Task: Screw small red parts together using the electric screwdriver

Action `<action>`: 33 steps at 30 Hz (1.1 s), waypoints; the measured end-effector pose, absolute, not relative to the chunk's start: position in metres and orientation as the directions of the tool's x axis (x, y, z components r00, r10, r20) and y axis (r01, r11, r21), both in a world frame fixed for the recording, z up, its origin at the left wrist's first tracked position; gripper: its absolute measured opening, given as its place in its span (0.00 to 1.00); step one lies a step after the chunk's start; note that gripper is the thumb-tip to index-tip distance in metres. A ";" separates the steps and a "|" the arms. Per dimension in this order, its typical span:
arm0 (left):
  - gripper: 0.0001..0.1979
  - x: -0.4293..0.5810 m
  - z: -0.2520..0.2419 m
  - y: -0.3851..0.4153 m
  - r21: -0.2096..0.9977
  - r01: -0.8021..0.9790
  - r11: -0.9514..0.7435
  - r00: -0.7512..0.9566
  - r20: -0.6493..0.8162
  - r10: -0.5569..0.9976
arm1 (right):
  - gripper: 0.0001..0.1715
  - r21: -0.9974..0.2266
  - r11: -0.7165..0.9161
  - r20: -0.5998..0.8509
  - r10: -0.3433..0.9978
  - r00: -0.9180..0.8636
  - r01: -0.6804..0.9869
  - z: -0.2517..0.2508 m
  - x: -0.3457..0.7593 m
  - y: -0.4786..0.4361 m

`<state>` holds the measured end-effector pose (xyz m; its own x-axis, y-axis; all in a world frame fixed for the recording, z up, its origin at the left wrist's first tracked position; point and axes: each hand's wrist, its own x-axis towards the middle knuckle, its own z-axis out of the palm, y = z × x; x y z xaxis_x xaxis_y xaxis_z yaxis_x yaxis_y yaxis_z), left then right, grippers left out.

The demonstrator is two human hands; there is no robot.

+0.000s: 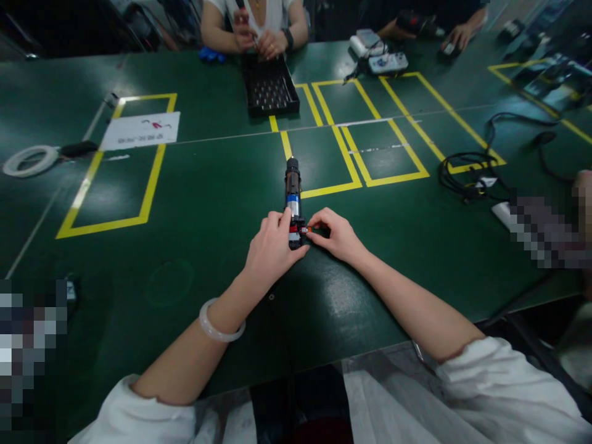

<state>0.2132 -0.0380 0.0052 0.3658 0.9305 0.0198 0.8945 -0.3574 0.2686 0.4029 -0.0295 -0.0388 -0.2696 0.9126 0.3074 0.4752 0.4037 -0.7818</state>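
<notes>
**Table layout, our side**

We've got the motor-like device in front of us, pointing away. Our left hand is on its left; our right hand is at its right, small part between the fingertips. Beyond it: tray, co-worker's hands behind that. Far left: sheet across a tape outline, coil left of it. Right of the tray: power strip. Nearer us, further right: cable bundle over another outline's near corner.
</notes>
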 end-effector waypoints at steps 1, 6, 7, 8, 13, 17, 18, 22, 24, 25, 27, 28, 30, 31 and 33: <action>0.40 0.214 0.005 -0.038 0.264 0.895 -0.360 0.368 0.021 0.930 | 0.04 -0.782 0.405 0.308 0.912 -0.271 0.473 -0.039 0.402 -0.029; 0.40 0.216 0.009 -0.040 0.209 0.906 -0.368 0.372 0.022 0.928 | 0.06 -0.839 0.368 0.277 0.923 -0.267 0.401 -0.039 0.401 -0.030; 0.40 0.217 0.010 -0.040 0.196 0.909 -0.367 0.371 0.018 0.929 | 0.05 -0.839 0.370 0.280 0.922 -0.267 0.399 -0.038 0.401 -0.030; 0.40 0.218 0.011 -0.041 0.185 0.912 -0.367 0.371 0.014 0.928 | 0.04 -0.835 0.375 0.287 0.921 -0.264 0.402 -0.038 0.401 -0.030; 0.35 0.221 0.014 -0.041 0.147 0.927 -0.346 0.346 0.031 0.938 | 0.13 -0.841 0.384 0.305 0.918 -0.253 0.381 -0.036 0.404 -0.032; 0.32 0.219 0.014 -0.035 0.102 0.951 -0.292 0.289 0.044 0.956 | 0.20 -0.868 0.390 0.276 0.894 -0.354 0.307 -0.035 0.405 -0.034; 0.32 0.217 0.014 -0.034 0.091 0.953 -0.289 0.286 0.042 0.957 | 0.22 -0.872 0.395 0.268 0.880 -0.392 0.290 -0.034 0.405 -0.035; 0.33 0.203 0.012 -0.030 0.042 0.949 -0.312 0.311 0.033 0.950 | 0.24 -0.866 0.414 0.251 0.845 -0.472 0.281 -0.032 0.403 -0.036; 0.34 0.193 0.012 -0.031 -0.006 0.948 -0.319 0.319 0.037 0.947 | 0.24 -0.873 0.401 0.239 0.849 -0.471 0.280 -0.031 0.403 -0.036; 0.34 0.187 0.012 -0.032 -0.031 0.948 -0.317 0.318 0.040 0.947 | 0.24 -0.881 0.387 0.232 0.855 -0.465 0.272 -0.032 0.403 -0.036; 0.34 0.174 0.013 -0.033 -0.071 0.951 -0.302 0.305 0.042 0.951 | 0.24 -0.901 0.355 0.215 0.865 -0.453 0.250 -0.032 0.403 -0.036; 0.34 0.166 0.014 -0.033 -0.084 0.954 -0.288 0.292 0.040 0.956 | 0.23 -0.908 0.342 0.207 0.869 -0.449 0.242 -0.033 0.404 -0.036; 0.35 0.147 0.017 -0.032 -0.109 0.961 -0.256 0.260 0.025 0.965 | 0.23 -0.916 0.326 0.197 0.872 -0.447 0.232 -0.034 0.404 -0.035; 0.36 0.136 0.019 -0.031 -0.123 0.963 -0.238 0.242 0.016 0.970 | 0.23 -0.918 0.323 0.195 0.873 -0.447 0.229 -0.035 0.404 -0.035; 0.37 0.112 0.023 -0.026 -0.151 0.969 -0.193 0.196 0.002 0.981 | 0.22 -0.921 0.317 0.192 0.876 -0.443 0.227 -0.036 0.404 -0.035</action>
